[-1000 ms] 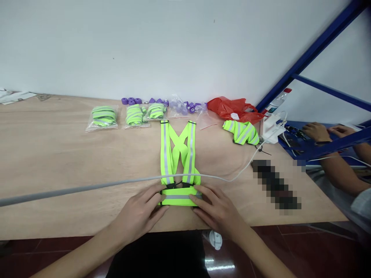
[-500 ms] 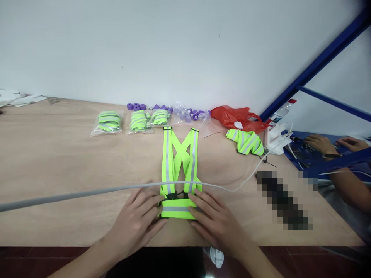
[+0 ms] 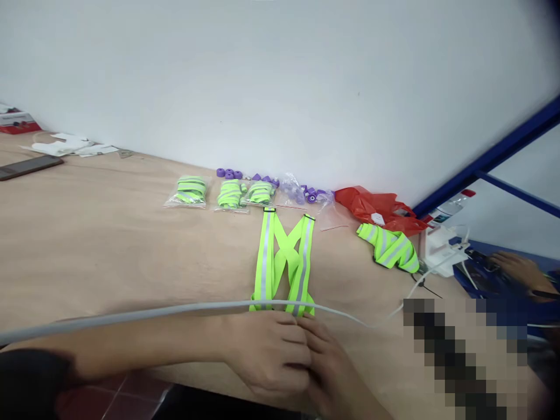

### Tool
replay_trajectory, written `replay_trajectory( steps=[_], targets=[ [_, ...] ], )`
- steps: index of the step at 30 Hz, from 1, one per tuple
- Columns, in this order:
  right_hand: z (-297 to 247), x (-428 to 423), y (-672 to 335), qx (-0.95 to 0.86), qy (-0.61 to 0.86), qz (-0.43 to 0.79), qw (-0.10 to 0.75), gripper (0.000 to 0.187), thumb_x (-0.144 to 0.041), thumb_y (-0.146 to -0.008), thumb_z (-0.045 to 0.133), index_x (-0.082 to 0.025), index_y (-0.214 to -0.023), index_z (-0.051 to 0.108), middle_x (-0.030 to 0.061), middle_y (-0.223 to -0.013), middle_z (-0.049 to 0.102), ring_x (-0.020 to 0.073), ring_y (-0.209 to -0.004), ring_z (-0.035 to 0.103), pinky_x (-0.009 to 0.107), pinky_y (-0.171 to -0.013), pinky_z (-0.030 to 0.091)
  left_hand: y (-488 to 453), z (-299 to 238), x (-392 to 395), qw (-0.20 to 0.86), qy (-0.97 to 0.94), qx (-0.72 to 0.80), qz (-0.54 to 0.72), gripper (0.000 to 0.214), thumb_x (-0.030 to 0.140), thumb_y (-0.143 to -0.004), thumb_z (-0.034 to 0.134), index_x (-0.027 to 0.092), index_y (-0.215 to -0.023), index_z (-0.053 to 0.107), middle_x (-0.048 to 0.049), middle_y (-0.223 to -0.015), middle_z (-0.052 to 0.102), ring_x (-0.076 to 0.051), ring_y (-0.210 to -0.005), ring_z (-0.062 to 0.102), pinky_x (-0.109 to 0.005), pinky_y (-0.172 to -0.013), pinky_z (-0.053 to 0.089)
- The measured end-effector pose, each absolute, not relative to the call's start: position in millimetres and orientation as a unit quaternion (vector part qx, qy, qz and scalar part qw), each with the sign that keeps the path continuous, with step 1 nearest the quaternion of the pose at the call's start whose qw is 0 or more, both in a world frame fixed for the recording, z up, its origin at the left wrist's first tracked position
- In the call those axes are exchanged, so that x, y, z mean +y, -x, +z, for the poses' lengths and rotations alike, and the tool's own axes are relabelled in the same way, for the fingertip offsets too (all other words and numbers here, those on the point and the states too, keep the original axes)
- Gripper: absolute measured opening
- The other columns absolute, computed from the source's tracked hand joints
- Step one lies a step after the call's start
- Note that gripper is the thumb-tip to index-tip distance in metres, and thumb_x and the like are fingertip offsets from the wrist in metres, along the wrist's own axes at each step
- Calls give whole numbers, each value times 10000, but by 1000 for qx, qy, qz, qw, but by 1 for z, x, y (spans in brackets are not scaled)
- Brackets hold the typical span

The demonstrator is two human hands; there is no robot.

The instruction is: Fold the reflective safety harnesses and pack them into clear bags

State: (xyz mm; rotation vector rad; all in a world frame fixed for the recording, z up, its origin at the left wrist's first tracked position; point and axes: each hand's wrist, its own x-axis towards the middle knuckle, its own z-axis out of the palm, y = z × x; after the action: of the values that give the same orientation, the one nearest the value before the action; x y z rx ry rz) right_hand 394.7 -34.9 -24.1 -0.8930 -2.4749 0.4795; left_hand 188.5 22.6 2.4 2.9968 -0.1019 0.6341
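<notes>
A neon-yellow reflective vest (image 3: 265, 262) with grey stripes lies on the table, its two straps crossing towards the back. My left hand (image 3: 271, 350) reaches across the front of it, fingers curled closed over its lower end. Whatever those fingers grip is hidden. Coming from the right, my right hand (image 3: 336, 367) meets the left at the same spot. Its upper fingers are stretched out by the right strap's lower end, and their tips are partly covered. The vest's waist band is out of sight beneath both hands.
A white cable (image 3: 175, 311) crosses above the vest. Behind stand bagged reflective straps (image 3: 191, 191), purple pieces (image 3: 229, 174) and a red plastic bag (image 3: 371, 207). To the right are a loose reflective strap (image 3: 391, 248), a white power adapter (image 3: 441, 248) and another person's hand (image 3: 518, 268).
My left hand has left the band's left end and moved right, closing beside my right hand. The view has shifted left and tilted, bringing a phone into sight.
</notes>
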Motion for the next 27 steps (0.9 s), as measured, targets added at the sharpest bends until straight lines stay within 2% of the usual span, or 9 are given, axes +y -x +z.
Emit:
replay_trajectory(
  steps=[3,5,7,12,15,18,20,23,27],
  targets=[
    [-20,-32,-400,-863,341,271,255,304,-137,-919,538,-295,-1064,753,57,-1179,755,261,-1261,628,472,-1052,555,-198,-9,26,91,-979,-47,179,93,277,-896,634,260,-809,663,-21,-1017,740,-223,-1042,641,-365,-963,537],
    [-15,-29,-404,-834,362,327,258,264,-191,-967,534,-295,-1042,764,62,-1169,758,266,-1203,668,461,-1010,581,-195,-16,29,136,-973,-19,187,73,254,-900,613,263,-901,685,-29,-1173,717,-221,-1220,595,-339,-1111,482],
    [-12,-24,-412,-813,375,361,260,235,-272,-990,544,-287,-1022,777,70,-1119,773,276,-1110,715,434,-927,621,-189,-20,30,162,-967,-6,198,142,215,-898,597,256,-989,699,-30,-1315,664,-208,-1369,508,-298,-1211,392],
    [-15,-4,-443,-794,382,380,283,268,-393,-990,552,-263,-915,774,68,-937,807,257,-849,781,343,-733,661,-188,-31,33,128,-971,-2,200,345,211,-880,589,189,-1212,677,-61,-1556,480,-232,-1519,328,-312,-1239,363],
    [-17,21,-456,-789,441,323,281,266,-351,-976,534,-249,-895,766,69,-955,804,248,-870,778,334,-769,651,-192,-34,36,119,-980,-9,160,445,246,-893,548,149,-1320,625,-97,-1519,511,-272,-1485,386,-338,-1251,332],
    [-14,58,-455,-793,514,203,257,273,-285,-939,495,-246,-969,763,56,-960,794,252,-907,760,371,-817,635,-194,-36,36,114,-986,-27,118,509,281,-887,531,106,-1359,609,-114,-1453,557,-312,-1431,444,-343,-1251,311],
    [-15,87,-447,-813,514,149,231,332,-244,-920,461,-239,-1082,750,65,-1100,778,256,-1028,736,412,-927,605,-194,-37,34,107,-988,-26,107,526,309,-886,544,119,-1371,613,-103,-1455,550,-326,-1424,444,-349,-1241,322],
    [-23,123,-429,-843,503,87,168,433,-216,-919,426,-171,-1262,687,129,-1313,703,294,-1241,649,487,-1079,514,-193,-37,28,92,-990,-31,104,533,350,-900,555,136,-1385,614,-94,-1480,532,-341,-1410,456,-371,-1207,378],
    [-39,141,-413,-855,509,50,80,502,-245,-970,398,-150,-1437,555,160,-1411,633,311,-1317,594,505,-1086,495,-191,-34,24,75,-990,-27,113,520,373,-917,559,153,-1385,616,-96,-1509,521,-341,-1407,467,-389,-1184,407]
  ],
)
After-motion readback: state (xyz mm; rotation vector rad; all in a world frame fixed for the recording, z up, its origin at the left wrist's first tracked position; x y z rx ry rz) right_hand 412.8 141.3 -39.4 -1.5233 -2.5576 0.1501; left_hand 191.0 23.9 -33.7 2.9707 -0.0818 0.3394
